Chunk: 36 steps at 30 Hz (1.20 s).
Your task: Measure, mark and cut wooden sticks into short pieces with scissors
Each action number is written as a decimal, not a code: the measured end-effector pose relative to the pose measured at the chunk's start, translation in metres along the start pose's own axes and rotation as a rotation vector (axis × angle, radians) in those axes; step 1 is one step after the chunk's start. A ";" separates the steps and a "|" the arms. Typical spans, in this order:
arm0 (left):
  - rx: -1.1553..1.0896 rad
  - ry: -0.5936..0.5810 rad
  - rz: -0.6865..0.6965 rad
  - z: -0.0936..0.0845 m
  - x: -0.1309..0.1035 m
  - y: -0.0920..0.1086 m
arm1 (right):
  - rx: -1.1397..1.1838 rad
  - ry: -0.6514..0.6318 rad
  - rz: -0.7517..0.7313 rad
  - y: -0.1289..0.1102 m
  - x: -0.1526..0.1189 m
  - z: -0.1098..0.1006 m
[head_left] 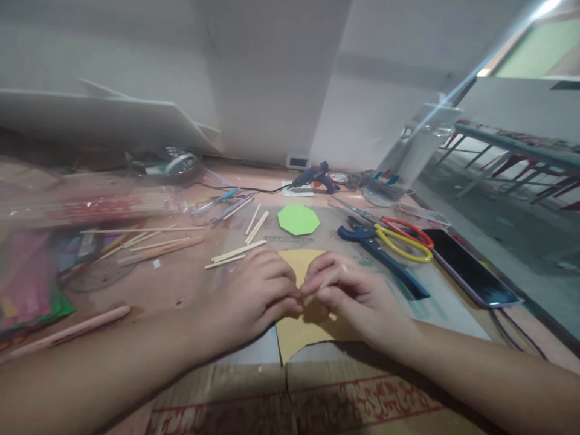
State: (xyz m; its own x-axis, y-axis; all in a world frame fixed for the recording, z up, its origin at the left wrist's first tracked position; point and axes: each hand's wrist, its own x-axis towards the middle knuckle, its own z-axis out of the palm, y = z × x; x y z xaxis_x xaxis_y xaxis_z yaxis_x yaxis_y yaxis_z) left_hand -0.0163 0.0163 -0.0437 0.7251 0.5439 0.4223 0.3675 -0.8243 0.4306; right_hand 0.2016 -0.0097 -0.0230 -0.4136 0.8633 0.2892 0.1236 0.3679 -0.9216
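My left hand [260, 290] is closed, its fingertips pressed together above a yellow-tan sheet of paper [294, 338]. Facing it, my right hand [351, 293] is closed in a pinch, the fingertips of both hands almost meeting. A small pale sliver seems to show at the right fingers, but it is too blurred to name; whatever the left fingers hold is hidden. Just beyond the hands lies a bright green octagon [298, 219]. Thin wooden sticks [238, 251] lie beside my left hand, with more short sticks [257, 226] behind them.
To the right lie blue-handled pliers [394, 266], scissors [403, 238] with red and yellow handles, and a phone [473, 266]. A glue gun [315, 177] rests at the back near a clear container [385, 190]. Plastic-wrapped packs [99, 202] and a brown rod [86, 326] occupy the left.
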 end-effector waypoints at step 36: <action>0.136 -0.167 -0.119 0.006 -0.005 0.000 | -0.720 -0.402 -0.089 0.002 0.005 -0.006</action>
State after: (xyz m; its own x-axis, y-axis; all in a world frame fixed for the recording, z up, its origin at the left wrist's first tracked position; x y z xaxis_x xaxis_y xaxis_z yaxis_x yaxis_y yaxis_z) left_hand -0.0168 0.0130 -0.0505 0.7542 0.6141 0.2324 0.5230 -0.7759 0.3528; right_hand 0.2049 -0.0026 -0.0222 -0.7232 0.6814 0.1124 0.5659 0.6780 -0.4692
